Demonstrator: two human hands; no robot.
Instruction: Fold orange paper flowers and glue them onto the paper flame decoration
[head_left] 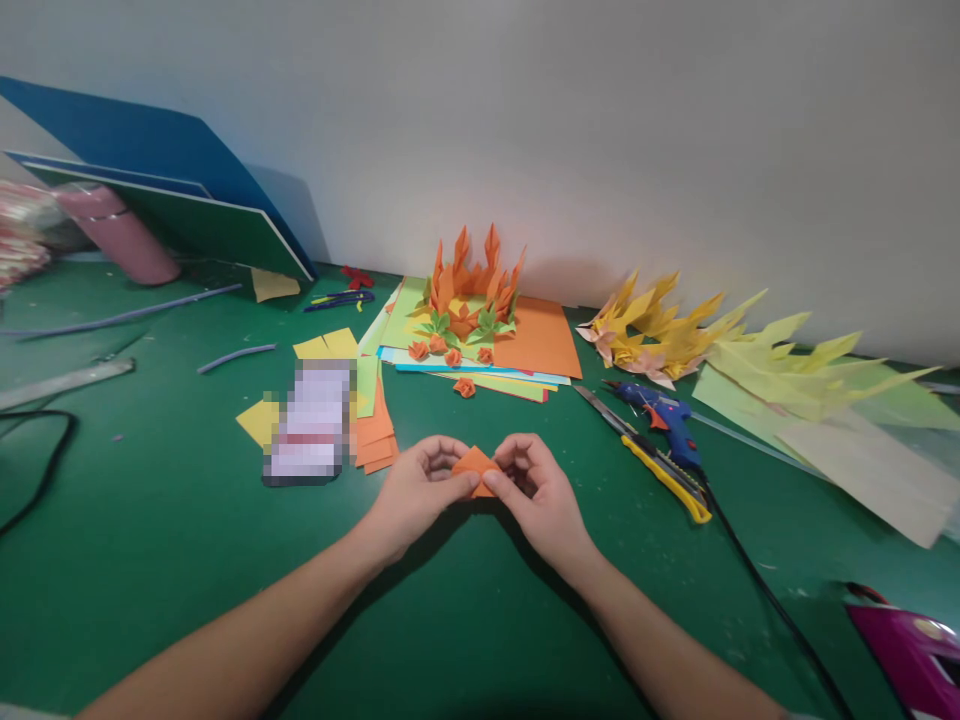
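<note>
A small folded piece of orange paper (475, 463) is pinched between my two hands above the green table (450, 620). My left hand (420, 487) grips its left side, thumb on the front. On the right side, my right hand (538, 490) does the same, both thumbs nearly meeting. The fingertips behind the paper are partly hidden. Just left of my left hand lie orange paper squares (375, 440). Beyond my hands sit small orange paper flowers (465, 387) and an orange folded-paper crown (480, 280) with green leaves, resting on stacked coloured sheets (541, 335).
To the right are a yellow cutter knife (667, 480), a blue glue gun (667, 420) with its cord, and yellow paper crowns (660, 330). A blurred-out phone (311, 420) lies left, among yellow squares. A pink bottle (120, 235) and leaning boards (195, 190) stand at back left.
</note>
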